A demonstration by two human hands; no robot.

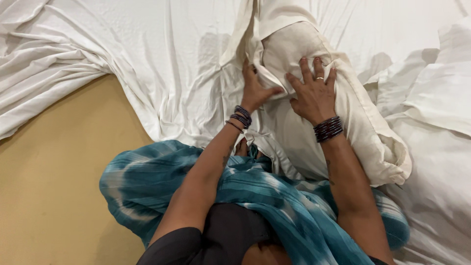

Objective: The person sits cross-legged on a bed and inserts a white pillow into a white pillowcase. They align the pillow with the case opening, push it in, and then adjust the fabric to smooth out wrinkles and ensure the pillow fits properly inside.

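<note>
Both hands on a cream pillow (pixel 338 118), atop a white bedsheet (pixel 162 64).
Left hand (pixel 256 91) pinches the pillowcase edge (pixel 267 78); right hand (pixel 314 95) lies flat, fingers spread, pressing the pillow.

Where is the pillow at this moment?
In the head view, the pillow lies right of centre on the white sheet, under both hands.

A rumpled white sheet (pixel 147 54) covered most of the bed, bunched in deep folds at the upper left. A bare tan mattress (pixel 54 196) showed at the lower left. Light was soft and even.
</note>
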